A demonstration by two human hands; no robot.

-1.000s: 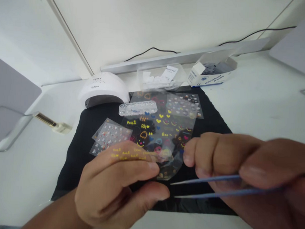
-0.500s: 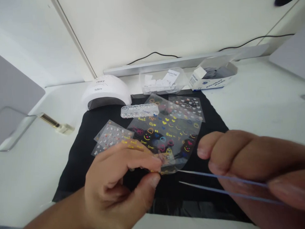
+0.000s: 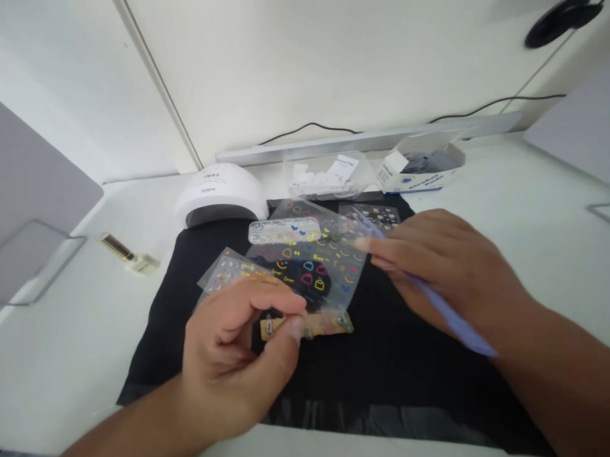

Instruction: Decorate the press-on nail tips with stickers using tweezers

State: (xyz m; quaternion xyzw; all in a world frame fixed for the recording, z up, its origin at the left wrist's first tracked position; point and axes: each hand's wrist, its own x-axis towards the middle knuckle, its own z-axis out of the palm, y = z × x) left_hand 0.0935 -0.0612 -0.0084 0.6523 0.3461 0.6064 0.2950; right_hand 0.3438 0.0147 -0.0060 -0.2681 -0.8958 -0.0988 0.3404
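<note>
Bringing my left hand's thumb and forefinger nearly together, I can't tell what they pinch. My right hand closes around blue tweezers — beside the clear sticker sheet, above black cloth, with many designs on it.

two hands, one tweezers, one lamp, one bottle

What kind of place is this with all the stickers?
It looks like a nail-art spot, though I can't tell if it's a salon or home. Clues: a white dome-shaped lamp, a clear sticker sheet and a box of alcohol pads.
</note>
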